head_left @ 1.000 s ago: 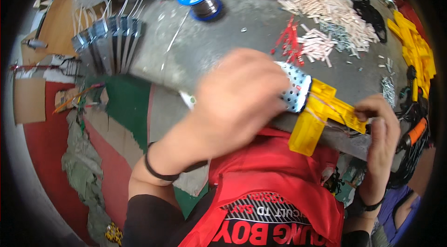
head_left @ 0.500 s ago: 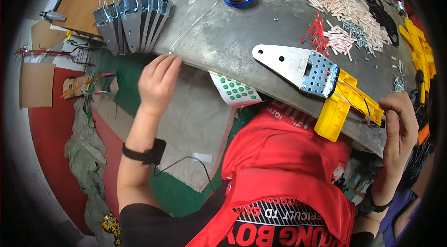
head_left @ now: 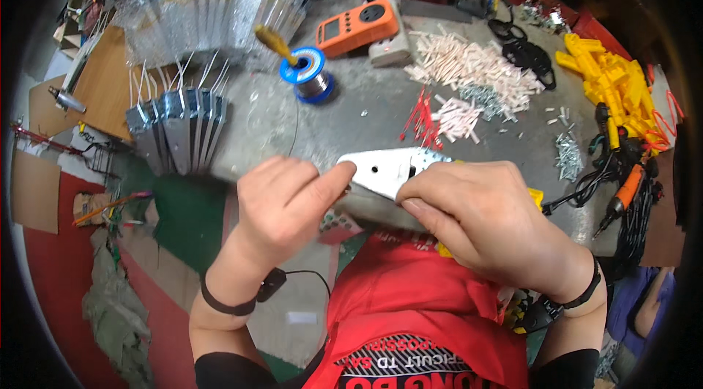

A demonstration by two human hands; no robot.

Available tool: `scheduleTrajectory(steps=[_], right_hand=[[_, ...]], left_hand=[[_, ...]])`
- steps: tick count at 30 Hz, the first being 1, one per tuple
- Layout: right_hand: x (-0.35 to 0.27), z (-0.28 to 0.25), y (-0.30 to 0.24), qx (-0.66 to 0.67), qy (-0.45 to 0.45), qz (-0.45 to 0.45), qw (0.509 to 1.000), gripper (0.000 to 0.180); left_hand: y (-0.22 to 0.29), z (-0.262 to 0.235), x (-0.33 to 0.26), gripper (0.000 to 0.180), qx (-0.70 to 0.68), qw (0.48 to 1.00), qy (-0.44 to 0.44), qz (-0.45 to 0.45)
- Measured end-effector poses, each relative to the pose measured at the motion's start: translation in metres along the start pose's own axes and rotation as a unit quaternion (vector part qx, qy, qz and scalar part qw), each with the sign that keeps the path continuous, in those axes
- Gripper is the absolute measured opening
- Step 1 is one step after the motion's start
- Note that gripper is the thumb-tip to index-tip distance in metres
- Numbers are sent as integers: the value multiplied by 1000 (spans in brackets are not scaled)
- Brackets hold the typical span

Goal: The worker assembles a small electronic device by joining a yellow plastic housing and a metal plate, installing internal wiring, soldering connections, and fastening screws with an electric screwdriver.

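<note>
A flat silver metal plate (head_left: 384,169) with holes lies at the near edge of the grey workbench (head_left: 344,121). My right hand (head_left: 487,220) covers its right end, with fingers pinching its near edge. My left hand (head_left: 282,202) touches the plate's pointed left tip with the index finger. A yellow plastic part (head_left: 536,198) peeks out behind my right hand, mostly hidden.
A blue solder spool (head_left: 311,78), an orange meter (head_left: 359,23), heaps of white and red sleeves (head_left: 469,70), screws (head_left: 567,154), yellow plastic parts (head_left: 611,85) and an orange-handled tool (head_left: 622,195) lie on the bench. Finished metal plates (head_left: 176,132) stand at left.
My left hand has come up from the bench's lower left edge to the plate's tip. My right hand has moved from the yellow part onto the plate's right end.
</note>
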State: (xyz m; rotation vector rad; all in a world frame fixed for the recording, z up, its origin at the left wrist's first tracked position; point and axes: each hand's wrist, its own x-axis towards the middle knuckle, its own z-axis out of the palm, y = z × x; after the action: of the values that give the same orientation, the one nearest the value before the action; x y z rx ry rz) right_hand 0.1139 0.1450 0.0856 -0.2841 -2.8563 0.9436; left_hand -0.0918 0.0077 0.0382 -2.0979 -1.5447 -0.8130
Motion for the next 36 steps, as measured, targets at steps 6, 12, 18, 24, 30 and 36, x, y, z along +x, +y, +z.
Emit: scheduleTrajectory(steps=[6, 12, 18, 24, 30, 36], right_hand=[[0, -2, 42, 30, 116, -69, 990, 14], [5, -21, 44, 90, -24, 1, 996, 13], [13, -105, 129, -17, 103, 194, 975, 18], [77, -116, 232, -198, 229, 120, 946, 49], [95, -120, 262, -84, 404, -6, 911, 39], [-36, -158, 161, -369, 409, 16, 834, 46]], left_hand=[[10, 23, 7, 38, 6, 997, -53, -62], [43, 41, 31, 29, -158, 977, -69, -123], [39, 58, 28, 30, -211, 958, -69, -181], [43, 68, 39, 39, -253, 946, -89, -181], [47, 68, 52, 27, -317, 921, -82, -212], [45, 71, 54, 24, -328, 926, -76, -172]])
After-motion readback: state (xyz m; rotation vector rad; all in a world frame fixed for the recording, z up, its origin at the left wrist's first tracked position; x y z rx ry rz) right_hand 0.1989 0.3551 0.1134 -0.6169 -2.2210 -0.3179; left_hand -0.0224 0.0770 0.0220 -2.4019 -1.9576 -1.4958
